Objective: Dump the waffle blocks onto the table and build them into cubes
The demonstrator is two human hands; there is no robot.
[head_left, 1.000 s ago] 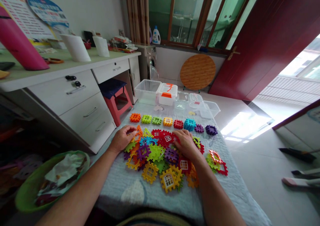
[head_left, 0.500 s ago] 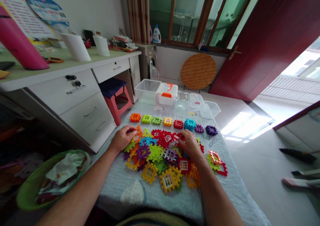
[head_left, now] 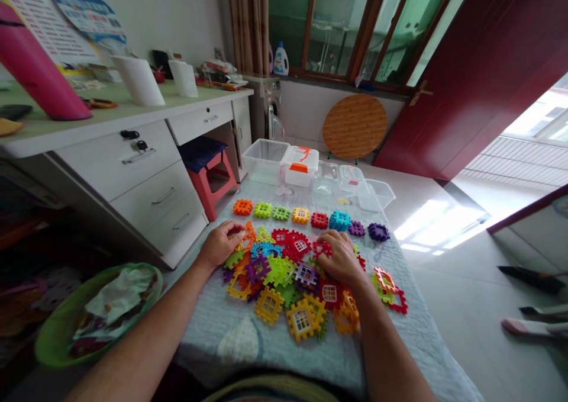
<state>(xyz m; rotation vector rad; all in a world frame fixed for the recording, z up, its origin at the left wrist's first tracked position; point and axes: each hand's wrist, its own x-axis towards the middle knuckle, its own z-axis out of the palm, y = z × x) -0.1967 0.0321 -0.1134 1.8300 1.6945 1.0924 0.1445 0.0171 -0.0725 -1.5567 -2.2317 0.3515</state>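
A heap of notched plastic pieces in many colours lies on the cloth-covered table (head_left: 239, 338). At the heap's left edge is my left hand (head_left: 222, 244), its fingers bent beside an orange triangular piece (head_left: 249, 234); what its fingertips hold, if anything, is too small to tell. My right hand (head_left: 339, 255) reaches over the right side, fingers curled down at a red piece (head_left: 322, 248); its grip is hidden. Between the hands lie a red piece with a white window (head_left: 300, 245) and a blue piece (head_left: 265, 250). A purple piece (head_left: 258, 269) is nearer me.
Behind the heap runs a row of sorted pieces, from orange (head_left: 242, 207) to dark purple (head_left: 378, 231). Clear boxes (head_left: 265, 159) and a lidded box (head_left: 300, 166) stand at the far end. Left are a desk (head_left: 146, 118), a stool (head_left: 213, 171) and a green basket (head_left: 44, 337).
My right hand has shifted slightly, its fingers now curled lower over the red pieces. My left hand stays at the heap's left edge. The whole view has moved a little.
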